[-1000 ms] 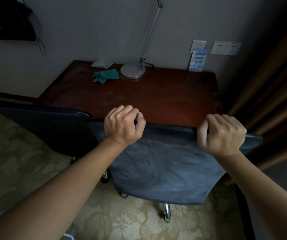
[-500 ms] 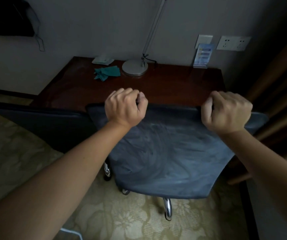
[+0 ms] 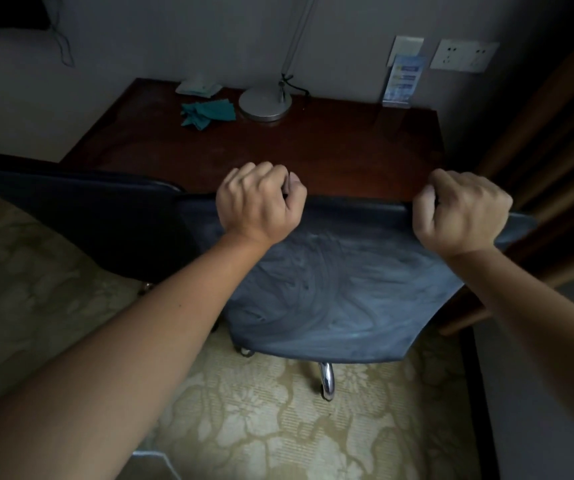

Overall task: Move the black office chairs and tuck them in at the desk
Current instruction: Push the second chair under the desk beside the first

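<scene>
A black office chair [image 3: 334, 292] stands in front of me with its dusty backrest facing me and its top edge at the front edge of the dark wooden desk [image 3: 313, 150]. My left hand [image 3: 257, 202] grips the left part of the backrest's top edge. My right hand [image 3: 462, 211] grips the right part of it. The chair's seat is hidden behind the backrest; a chrome leg [image 3: 327, 381] shows below. A second black office chair [image 3: 81, 216] stands to the left, its backrest alongside the desk's left corner.
On the desk lie a teal cloth [image 3: 209, 113], a round lamp base [image 3: 265, 103], a tissue pack [image 3: 198, 86] and a blue leaflet stand [image 3: 401, 81]. Brown curtains [image 3: 555, 140] hang at the right. Patterned carpet [image 3: 261, 417] covers the floor.
The chair has rolled forward toward the desk with both hands on its backrest; its top edge now meets the desk's front edge. The view has moved closer.
</scene>
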Demonstrator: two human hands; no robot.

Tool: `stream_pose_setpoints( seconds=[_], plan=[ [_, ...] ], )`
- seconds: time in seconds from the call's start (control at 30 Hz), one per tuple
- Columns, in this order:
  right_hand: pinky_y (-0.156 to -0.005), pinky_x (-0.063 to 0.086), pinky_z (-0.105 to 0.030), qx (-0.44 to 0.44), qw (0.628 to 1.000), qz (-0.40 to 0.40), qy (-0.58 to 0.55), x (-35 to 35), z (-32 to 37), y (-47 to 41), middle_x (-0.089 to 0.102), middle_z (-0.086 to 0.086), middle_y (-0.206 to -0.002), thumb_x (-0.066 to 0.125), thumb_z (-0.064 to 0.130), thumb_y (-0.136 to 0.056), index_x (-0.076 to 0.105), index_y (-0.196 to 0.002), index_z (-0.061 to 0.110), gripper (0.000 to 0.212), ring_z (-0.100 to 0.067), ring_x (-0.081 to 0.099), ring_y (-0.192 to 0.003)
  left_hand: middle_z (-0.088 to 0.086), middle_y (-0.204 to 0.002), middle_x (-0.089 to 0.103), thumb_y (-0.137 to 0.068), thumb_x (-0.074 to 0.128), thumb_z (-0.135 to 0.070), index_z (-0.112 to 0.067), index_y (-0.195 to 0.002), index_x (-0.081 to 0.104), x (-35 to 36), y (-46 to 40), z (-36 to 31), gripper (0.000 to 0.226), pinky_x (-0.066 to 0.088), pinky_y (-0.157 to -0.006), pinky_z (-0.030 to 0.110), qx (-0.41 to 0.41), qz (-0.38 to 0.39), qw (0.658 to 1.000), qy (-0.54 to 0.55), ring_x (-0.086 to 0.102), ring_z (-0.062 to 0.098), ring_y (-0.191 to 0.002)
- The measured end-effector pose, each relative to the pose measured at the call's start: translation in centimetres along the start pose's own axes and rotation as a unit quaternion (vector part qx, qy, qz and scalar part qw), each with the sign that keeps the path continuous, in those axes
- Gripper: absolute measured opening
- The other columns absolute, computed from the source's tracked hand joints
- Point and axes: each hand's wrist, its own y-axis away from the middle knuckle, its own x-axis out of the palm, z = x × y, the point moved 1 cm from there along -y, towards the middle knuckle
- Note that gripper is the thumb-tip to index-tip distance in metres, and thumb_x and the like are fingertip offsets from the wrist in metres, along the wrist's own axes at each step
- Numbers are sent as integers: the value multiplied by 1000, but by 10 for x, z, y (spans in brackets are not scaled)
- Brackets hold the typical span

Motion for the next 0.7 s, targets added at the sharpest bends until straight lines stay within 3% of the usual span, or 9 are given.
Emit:
stream_pose_setpoints(
  seconds=[0.23, 0.37, 0.7],
  plan=[
    [-47, 30, -37, 10, 998, 61, -5, -76, 8, 113, 44, -9, -54, 43, 16, -82, 41, -56, 13, 26, -30, 42, -47, 4, -57, 52, -84, 52, -25, -14, -58, 54, -40, 108, -45, 28, 36, -53, 37, 56, 51, 997, 30, 52, 28, -55],
    [-52, 31, -37, 44, 994, 97, -8, -89, 26, 124, 48, -9, -56, 46, 17, -82, 44, -54, 13, 28, -31, 46, -52, 4, -55, 56, -84, 51, -23, -14, -56, 60, -59, 125, -37, 31, 38, -55, 35, 40, 88, 995, 23, 55, 28, -54],
    [-49, 27, -34, 35, 999, 33, 10, -69, 26, 109, 45, -5, -50, 43, 16, -85, 42, -52, 14, 33, -26, 41, -47, 4, -52, 58, -85, 48, -25, -12, -55, 63, -38, 100, -23, 36, 41, -54, 33, 39, 84, 996, 5, 56, 28, -51]
  ],
)
